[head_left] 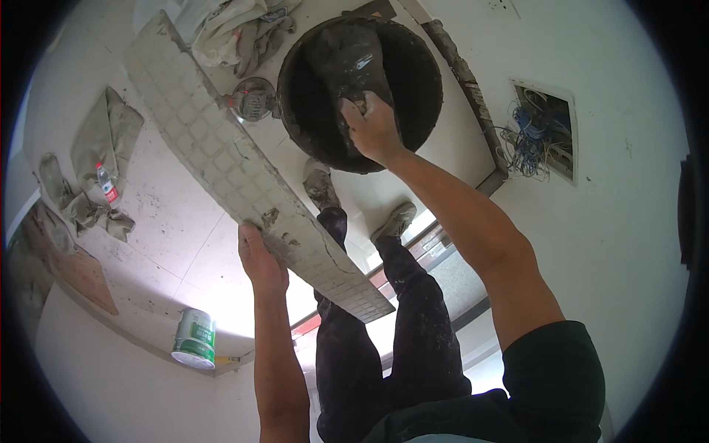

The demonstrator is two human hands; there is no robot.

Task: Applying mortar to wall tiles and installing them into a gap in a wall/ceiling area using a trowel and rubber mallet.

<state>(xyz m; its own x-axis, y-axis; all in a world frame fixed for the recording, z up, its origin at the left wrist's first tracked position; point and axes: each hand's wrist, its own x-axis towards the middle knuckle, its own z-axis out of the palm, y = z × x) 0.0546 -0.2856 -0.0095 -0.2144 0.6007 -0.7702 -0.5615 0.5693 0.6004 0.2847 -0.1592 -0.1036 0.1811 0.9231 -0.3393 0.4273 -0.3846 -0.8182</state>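
Note:
A long, narrow tile strip (221,151) slants across the view, its pale, grid-patterned back facing up. My left hand (263,260) grips its lower left edge, thumb on top and fingers hidden beneath. Several grey smears of mortar (272,217) mark the strip above my hand. My right hand (375,131) reaches into a round black bucket (436,81), closed around a broad, flat-bladed tool (347,55) like a trowel. Wet dark-grey mortar coats this tool, so its exact kind is unclear. The bucket's contents are mostly in shadow.
Beside the bucket lies a round grey tool (253,100). Crumpled sacks (236,37) lie at the back. Left are a drink bottle (108,184), grey cloth (111,122) and a white-green can (195,340). Loose cables (528,140) hang from a wall opening on the right.

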